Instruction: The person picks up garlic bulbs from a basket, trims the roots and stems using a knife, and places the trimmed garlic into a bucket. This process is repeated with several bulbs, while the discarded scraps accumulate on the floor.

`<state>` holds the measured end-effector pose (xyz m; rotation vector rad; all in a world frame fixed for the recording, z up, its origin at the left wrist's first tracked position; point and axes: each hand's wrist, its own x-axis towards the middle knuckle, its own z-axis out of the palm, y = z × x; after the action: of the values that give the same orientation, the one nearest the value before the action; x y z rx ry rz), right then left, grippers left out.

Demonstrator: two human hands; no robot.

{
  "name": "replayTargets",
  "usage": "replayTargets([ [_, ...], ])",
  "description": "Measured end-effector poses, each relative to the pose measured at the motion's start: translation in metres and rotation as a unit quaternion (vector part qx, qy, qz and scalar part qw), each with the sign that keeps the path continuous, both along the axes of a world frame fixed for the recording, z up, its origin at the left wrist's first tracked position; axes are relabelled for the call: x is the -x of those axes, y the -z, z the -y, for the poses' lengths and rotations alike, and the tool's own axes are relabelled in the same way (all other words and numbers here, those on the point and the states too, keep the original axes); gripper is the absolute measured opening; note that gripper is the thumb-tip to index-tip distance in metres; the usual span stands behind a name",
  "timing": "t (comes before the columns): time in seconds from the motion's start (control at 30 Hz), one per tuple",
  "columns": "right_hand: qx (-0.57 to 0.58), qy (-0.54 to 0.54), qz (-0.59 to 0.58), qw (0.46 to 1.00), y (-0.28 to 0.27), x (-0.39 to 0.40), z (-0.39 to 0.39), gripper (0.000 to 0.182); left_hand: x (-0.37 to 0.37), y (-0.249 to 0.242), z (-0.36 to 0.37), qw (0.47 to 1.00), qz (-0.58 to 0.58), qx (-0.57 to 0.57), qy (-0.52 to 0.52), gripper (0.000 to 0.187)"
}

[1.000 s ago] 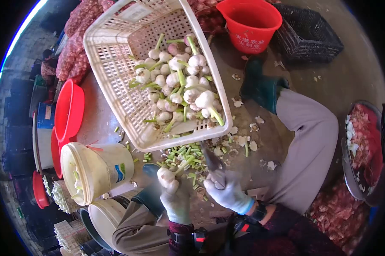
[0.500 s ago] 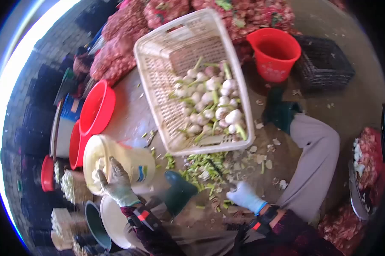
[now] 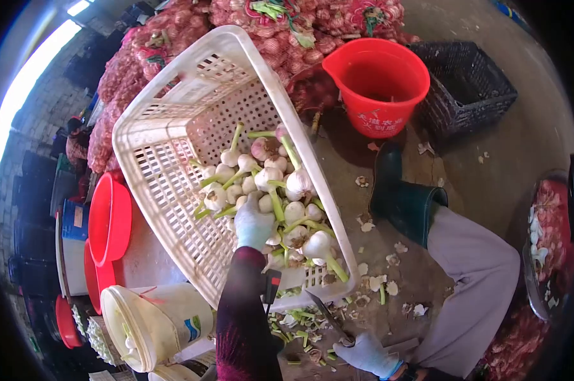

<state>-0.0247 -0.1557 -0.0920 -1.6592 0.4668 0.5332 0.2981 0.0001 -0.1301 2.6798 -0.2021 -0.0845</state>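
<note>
Left hand (image 3: 254, 223) reaches into tilted white basket (image 3: 172, 171), fingers curled loosely over garlic bulbs (image 3: 280, 203) heaped at its low end. Right hand (image 3: 367, 353) grips knife (image 3: 328, 315), blade raised over cut stems (image 3: 299, 327).

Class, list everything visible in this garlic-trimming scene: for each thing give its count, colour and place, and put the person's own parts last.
Basket: one, white, centre, tilted.
Garlic bulbs: many, white with green stalks, inside the basket.
Bucket: one, red, top right.
Crate: one, black, right of the bucket.
Mesh sacks: many, red, along the top.
Pail: one, cream, bottom left.
Basins: at least two, red, left.
Cut stalks: many, green, on the ground below the basket.
Knife: one, dark blade, in the right hand.
Boot: one, dark green, right of centre.
Left hand: gloved, reaching among the bulbs.
Right hand: gloved, gripping the knife.
</note>
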Motion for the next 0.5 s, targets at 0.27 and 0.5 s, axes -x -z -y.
replayTargets([
  [0.27,-0.032,0.014,0.063,0.997,-0.009,0.008,0.006,0.024,0.090,-0.061,-0.078,0.936,0.062,0.327,-0.114,0.037],
  [0.5,-0.006,-0.046,0.202,0.978,-0.040,0.014,0.009,0.013,0.220,-0.145,-0.051,0.766,-0.071,0.631,-0.097,0.034],
])
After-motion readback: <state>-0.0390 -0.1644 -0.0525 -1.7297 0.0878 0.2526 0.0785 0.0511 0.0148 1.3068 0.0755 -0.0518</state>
